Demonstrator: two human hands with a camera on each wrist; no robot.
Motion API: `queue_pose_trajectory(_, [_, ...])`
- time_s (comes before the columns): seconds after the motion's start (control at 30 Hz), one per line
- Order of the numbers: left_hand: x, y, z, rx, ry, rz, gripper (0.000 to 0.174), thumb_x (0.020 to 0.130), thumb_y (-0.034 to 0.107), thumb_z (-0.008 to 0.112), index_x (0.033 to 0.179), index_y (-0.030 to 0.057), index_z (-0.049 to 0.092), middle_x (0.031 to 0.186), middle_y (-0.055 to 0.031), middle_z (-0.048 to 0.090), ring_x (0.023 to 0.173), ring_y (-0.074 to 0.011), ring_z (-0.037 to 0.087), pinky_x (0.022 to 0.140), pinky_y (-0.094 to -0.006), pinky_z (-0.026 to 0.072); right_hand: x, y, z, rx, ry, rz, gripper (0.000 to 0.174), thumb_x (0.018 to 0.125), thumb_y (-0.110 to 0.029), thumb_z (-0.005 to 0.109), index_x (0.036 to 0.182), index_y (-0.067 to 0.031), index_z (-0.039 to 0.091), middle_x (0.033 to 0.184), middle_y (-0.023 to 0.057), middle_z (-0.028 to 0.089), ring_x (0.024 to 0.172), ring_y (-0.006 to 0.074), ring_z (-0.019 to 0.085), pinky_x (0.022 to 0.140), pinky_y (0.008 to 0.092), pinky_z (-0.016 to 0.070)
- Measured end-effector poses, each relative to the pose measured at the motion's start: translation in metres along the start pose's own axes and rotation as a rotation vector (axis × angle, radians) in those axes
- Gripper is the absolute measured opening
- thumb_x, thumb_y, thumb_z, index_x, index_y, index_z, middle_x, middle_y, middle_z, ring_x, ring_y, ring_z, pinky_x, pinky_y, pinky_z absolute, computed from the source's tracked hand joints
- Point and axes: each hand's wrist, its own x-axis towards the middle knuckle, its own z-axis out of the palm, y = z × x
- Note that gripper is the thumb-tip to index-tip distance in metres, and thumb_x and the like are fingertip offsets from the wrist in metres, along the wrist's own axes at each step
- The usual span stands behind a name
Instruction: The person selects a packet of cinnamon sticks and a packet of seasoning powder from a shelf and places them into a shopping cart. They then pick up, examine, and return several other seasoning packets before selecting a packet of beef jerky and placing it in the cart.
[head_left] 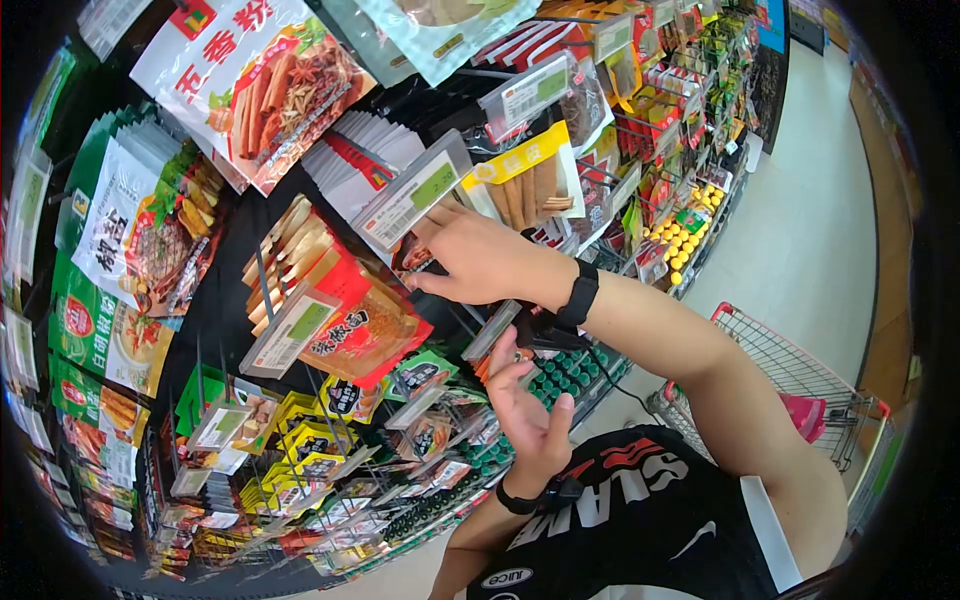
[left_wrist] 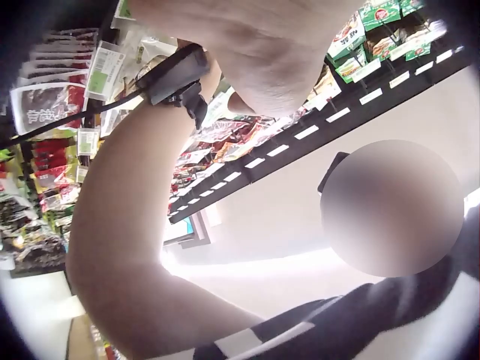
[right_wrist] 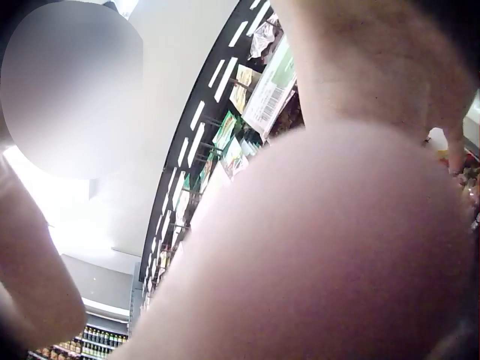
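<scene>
My right hand (head_left: pixel 485 255) reaches up to the rack, its fingers partly behind a price tag (head_left: pixel 412 205). Between its thumb and fingers shows the lower part of a seasoning packet (head_left: pixel 408 257), and the fingertips are hidden; I cannot tell whether they grip it. Lower down, my left hand (head_left: pixel 530 415) is held in front of the body, palm up, fingers loosely bent with nothing in them. A red packet of chili powder (head_left: pixel 360 320) hangs left of the hands. Above hangs a white five-spice powder packet (head_left: pixel 265 85).
Rows of hanging seasoning packets with jutting hooks and tags fill the rack. A packet of brown sticks (head_left: pixel 525 180) hangs by the right wrist. Green-capped bottles (head_left: pixel 560 380) stand low behind the left hand. A shopping cart (head_left: pixel 800 355) is in the aisle at right.
</scene>
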Motion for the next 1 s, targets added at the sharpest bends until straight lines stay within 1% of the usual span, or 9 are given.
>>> queue_pose_trajectory(0.2, [-0.004, 0.001, 0.005, 0.013, 0.0, 0.003, 0.048, 0.084, 0.013, 0.069, 0.124, 0.0033, 0.045, 0.149, -0.0274, 0.037, 0.139, -0.0352, 0.038, 0.121, -0.0486, 0.0197, -0.019, -0.005, -0.001, 0.01, 0.001, 0.003, 0.075, 0.086, -0.031, 0.07, 0.14, 0.0147, 0.044, 0.148, 0.035, 0.041, 0.141, 0.0534, 0.034, 0.119, 0.0482, 0.0319])
queue_pose_trajectory(0.33, [-0.006, -0.002, 0.012, -0.056, 0.015, -0.062, 0.049, 0.084, 0.014, 0.07, 0.124, 0.0016, 0.045, 0.139, -0.0225, 0.045, 0.129, -0.0311, 0.045, 0.116, -0.0454, 0.0282, -0.025, -0.017, -0.041, 0.316, -0.289, 0.012, 0.069, 0.094, -0.034, 0.065, 0.145, 0.0073, 0.042, 0.157, 0.0276, 0.035, 0.145, 0.0407, 0.037, 0.12, 0.0448, 0.0328])
queue_pose_trajectory(0.4, [-0.01, -0.006, 0.013, -0.174, -0.04, -0.176, 0.045, 0.085, 0.014, 0.068, 0.123, -0.0002, 0.047, 0.13, -0.0198, 0.051, 0.119, -0.0281, 0.05, 0.109, -0.0424, 0.0348, -0.043, -0.02, -0.051, 0.444, -0.242, -0.142, 0.059, 0.093, -0.025, 0.068, 0.139, 0.0079, 0.05, 0.143, 0.028, 0.052, 0.132, 0.0418, 0.052, 0.11, 0.0443, 0.0431])
queue_pose_trajectory(0.53, [-0.021, -0.001, 0.007, -0.232, -0.344, -0.485, 0.037, 0.089, 0.013, 0.066, 0.118, -0.0035, 0.051, 0.111, -0.0149, 0.06, 0.103, -0.0232, 0.056, 0.096, -0.0376, 0.0433, -0.096, -0.016, -0.095, 0.841, -0.49, -0.114, 0.05, 0.097, -0.021, 0.067, 0.137, 0.0075, 0.054, 0.129, 0.0249, 0.064, 0.118, 0.0369, 0.064, 0.099, 0.0411, 0.051])
queue_pose_trajectory(0.6, [-0.014, -0.003, 0.01, -0.221, -0.572, -0.476, 0.027, 0.091, 0.011, 0.065, 0.112, -0.003, 0.056, 0.104, -0.0138, 0.062, 0.098, -0.0225, 0.059, 0.092, -0.0362, 0.0457, -0.137, -0.002, -0.124, 0.918, -0.53, 0.076, 0.051, 0.098, -0.021, 0.067, 0.139, 0.0066, 0.053, 0.13, 0.0229, 0.065, 0.118, 0.0323, 0.065, 0.099, 0.0386, 0.0512])
queue_pose_trajectory(0.8, [-0.005, -0.019, 0.028, -0.14, -1.067, -0.53, 0.035, 0.086, 0.015, 0.072, 0.114, -0.0021, 0.061, 0.111, -0.0158, 0.066, 0.106, -0.0293, 0.064, 0.095, -0.0358, 0.048, -0.325, 0.055, -0.163, 1.027, 0.128, 0.831, 0.037, 0.099, -0.01, 0.062, 0.133, 0.0033, 0.059, 0.125, 0.0144, 0.069, 0.113, 0.0207, 0.067, 0.101, 0.0344, 0.0513])
queue_pose_trajectory(0.83, [0.004, -0.014, 0.037, -0.074, -1.266, -0.562, 0.064, 0.09, 0.047, 0.072, 0.128, -0.0029, 0.056, 0.129, -0.0194, 0.061, 0.124, -0.0313, 0.057, 0.108, -0.0407, 0.0405, -0.356, 0.058, -0.172, 0.928, 0.208, 0.983, 0.034, 0.099, -0.01, 0.062, 0.13, 0.0033, 0.061, 0.122, 0.0131, 0.069, 0.111, 0.0199, 0.067, 0.1, 0.0337, 0.0516])
queue_pose_trajectory(0.97, [-0.015, -0.041, 0.068, -0.271, -1.998, -0.644, 0.114, 0.073, 0.076, 0.07, 0.154, 0.0031, 0.036, 0.158, -0.02, 0.038, 0.146, -0.037, 0.038, 0.119, -0.0447, 0.0307, -0.467, 0.061, -0.202, 0.647, 0.378, 1.262, 0.031, 0.099, -0.015, 0.061, 0.123, 0.0053, 0.063, 0.113, 0.0125, 0.071, 0.101, 0.0175, 0.067, 0.094, 0.0314, 0.053])
queue_pose_trajectory(1.0, [-0.025, -0.049, 0.074, -0.284, -2.01, -0.639, 0.113, 0.073, 0.076, 0.07, 0.154, 0.0037, 0.037, 0.157, -0.0199, 0.039, 0.145, -0.0368, 0.038, 0.118, -0.0443, 0.0311, -0.491, 0.062, -0.205, 0.588, 0.4, 1.294, 0.031, 0.098, -0.016, 0.062, 0.121, 0.0045, 0.065, 0.109, 0.0103, 0.072, 0.098, 0.0162, 0.067, 0.092, 0.0315, 0.053])
